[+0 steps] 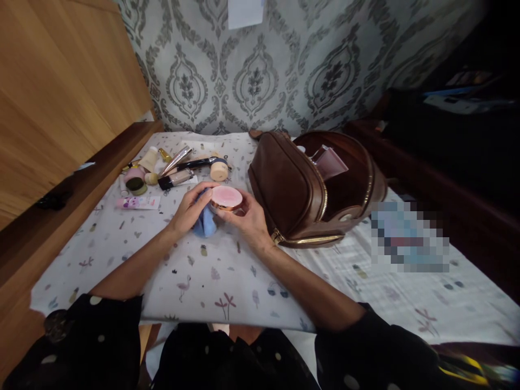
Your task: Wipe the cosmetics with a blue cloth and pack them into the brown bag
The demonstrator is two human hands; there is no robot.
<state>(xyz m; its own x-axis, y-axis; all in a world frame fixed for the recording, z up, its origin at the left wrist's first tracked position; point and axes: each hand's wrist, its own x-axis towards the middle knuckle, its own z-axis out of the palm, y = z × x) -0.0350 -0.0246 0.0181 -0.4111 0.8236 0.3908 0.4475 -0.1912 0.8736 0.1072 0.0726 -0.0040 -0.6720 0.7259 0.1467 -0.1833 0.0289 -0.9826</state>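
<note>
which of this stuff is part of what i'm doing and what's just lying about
Seemingly in use:
pink compact, held by left hand and right hand
blue cloth, bunched at the left hand

Apparently just lying about:
open brown bag
pink-and-white tube
greenish jar
black-capped bottle

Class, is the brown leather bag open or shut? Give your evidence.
Open: the brown leather bag has its main gold zipper parted, and a pink item shows inside.

Pink compact (226, 198) — shut, right hand (249, 216) | blue cloth (205, 223) — bunched, left hand (190, 208)
</note>
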